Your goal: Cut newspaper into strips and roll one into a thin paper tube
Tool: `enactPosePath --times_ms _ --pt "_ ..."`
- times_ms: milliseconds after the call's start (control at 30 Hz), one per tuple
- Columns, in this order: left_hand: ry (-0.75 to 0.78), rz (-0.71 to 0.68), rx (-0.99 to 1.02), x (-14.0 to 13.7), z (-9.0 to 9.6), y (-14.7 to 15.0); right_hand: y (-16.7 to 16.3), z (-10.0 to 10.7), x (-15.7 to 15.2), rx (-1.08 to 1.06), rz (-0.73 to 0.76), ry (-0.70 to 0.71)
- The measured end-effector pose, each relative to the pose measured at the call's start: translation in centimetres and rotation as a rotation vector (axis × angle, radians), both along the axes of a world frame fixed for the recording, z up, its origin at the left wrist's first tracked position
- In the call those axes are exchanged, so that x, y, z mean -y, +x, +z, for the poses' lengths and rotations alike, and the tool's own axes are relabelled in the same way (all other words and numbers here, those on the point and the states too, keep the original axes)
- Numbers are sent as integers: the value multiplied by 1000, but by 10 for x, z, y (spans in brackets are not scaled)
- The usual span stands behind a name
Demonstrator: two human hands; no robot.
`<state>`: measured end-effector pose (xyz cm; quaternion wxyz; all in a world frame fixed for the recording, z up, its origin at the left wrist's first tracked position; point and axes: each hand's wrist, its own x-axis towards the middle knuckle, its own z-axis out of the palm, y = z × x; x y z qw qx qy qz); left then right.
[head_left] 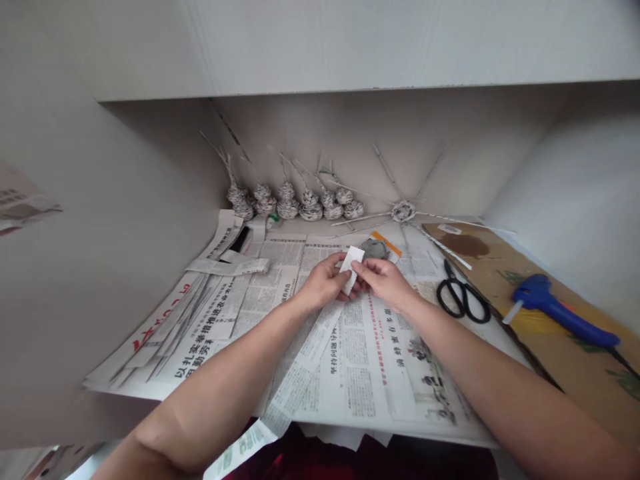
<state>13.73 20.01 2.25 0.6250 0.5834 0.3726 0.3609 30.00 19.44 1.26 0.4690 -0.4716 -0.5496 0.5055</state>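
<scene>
A strip of newspaper (306, 373) runs from between my hands down over the table's front edge. Its white upper end (353, 259) sticks up between my fingers. My left hand (330, 280) pinches the strip from the left, thumb on its face. From the right, my right hand (383, 280) grips the same end between thumb and fingers. Just behind my hands lies a grey lump (375, 249) beside an orange-edged piece. Black-handled scissors (463, 297) rest to the right of my right hand.
Newspaper sheets (280, 267) cover the table. Cut paper strips (170, 320) are piled on the left. Several woven paper gourds (287, 203) line the back wall, beside a spoked woven piece (403, 211). A blue glue gun (565, 310) lies on cardboard (530, 340). A shelf panel (350, 47) overhangs the table.
</scene>
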Motion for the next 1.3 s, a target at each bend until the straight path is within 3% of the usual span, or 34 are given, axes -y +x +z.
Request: enactPosePath --times_ms 267,367,467,667,1000,1300 --pt "11 36 -90 1 -1 -2 13 8 -5 58 -93 12" --pt "-31 75 -35 1 2 -2 11 7 -4 78 -100 37" --pt "-92 26 42 2 3 -1 8 4 -4 104 -111 56" --pt "-86 59 3 0 -4 1 3 -5 -5 218 -138 109" --pt "-114 126 -35 1 3 1 47 8 -19 824 -341 439" --pt "-118 168 -30 0 3 2 47 -1 -24 1238 -397 369"
